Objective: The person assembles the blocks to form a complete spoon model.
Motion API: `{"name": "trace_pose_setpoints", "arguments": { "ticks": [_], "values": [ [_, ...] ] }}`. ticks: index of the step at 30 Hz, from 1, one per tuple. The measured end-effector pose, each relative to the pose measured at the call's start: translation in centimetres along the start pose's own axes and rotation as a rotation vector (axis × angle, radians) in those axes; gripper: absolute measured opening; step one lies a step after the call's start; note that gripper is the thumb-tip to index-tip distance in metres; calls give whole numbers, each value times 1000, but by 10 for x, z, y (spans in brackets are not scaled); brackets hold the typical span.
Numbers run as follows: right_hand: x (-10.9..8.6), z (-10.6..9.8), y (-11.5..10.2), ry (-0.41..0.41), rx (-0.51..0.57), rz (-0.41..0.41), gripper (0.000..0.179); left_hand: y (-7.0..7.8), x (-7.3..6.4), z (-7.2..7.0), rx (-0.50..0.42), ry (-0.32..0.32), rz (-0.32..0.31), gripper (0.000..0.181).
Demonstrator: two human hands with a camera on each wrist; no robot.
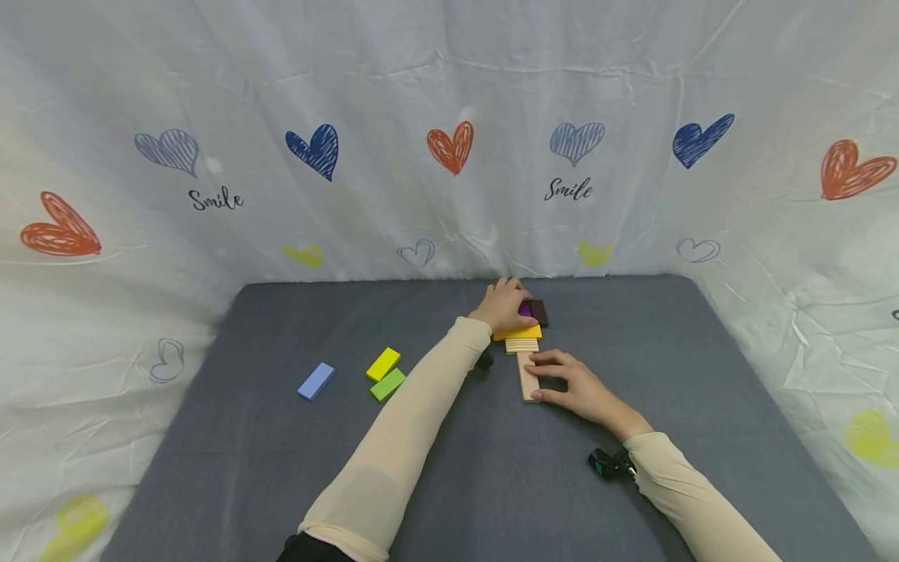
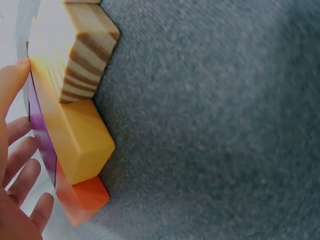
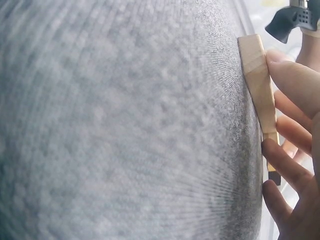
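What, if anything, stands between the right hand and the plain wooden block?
Nothing visible does: the right hand touches the plain wooden block directly. The striped block lies at that block's far end, not between them.

Three blocks [image 1: 383,364] left of block row [image 1: 522,345]

Pictured in a close cluster: a pale wooden block [image 1: 528,382] laid lengthwise, behind it a brown-striped block [image 1: 523,346] and an amber block [image 1: 520,333], both crosswise, then an orange block [image 2: 92,195], a partly covered purple block [image 1: 524,309] and a dark brown block [image 1: 539,313].
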State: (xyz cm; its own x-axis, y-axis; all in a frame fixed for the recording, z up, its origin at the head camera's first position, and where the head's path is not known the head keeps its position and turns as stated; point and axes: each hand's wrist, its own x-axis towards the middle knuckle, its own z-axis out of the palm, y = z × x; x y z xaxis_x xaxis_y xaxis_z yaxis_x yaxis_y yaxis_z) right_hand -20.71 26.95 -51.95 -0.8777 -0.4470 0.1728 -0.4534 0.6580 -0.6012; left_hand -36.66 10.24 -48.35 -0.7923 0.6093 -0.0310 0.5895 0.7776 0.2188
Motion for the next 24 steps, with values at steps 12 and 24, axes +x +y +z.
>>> {"name": "trace_pose_setpoints", "arguments": {
  "ticks": [12,24],
  "values": [
    [0,0,1,9,6,-16,51,2,-6,-1,-2,-60,125,65],
    [0,0,1,-5,-11,5,51,2,-8,1,20,-96,194,64]
  ]
}}
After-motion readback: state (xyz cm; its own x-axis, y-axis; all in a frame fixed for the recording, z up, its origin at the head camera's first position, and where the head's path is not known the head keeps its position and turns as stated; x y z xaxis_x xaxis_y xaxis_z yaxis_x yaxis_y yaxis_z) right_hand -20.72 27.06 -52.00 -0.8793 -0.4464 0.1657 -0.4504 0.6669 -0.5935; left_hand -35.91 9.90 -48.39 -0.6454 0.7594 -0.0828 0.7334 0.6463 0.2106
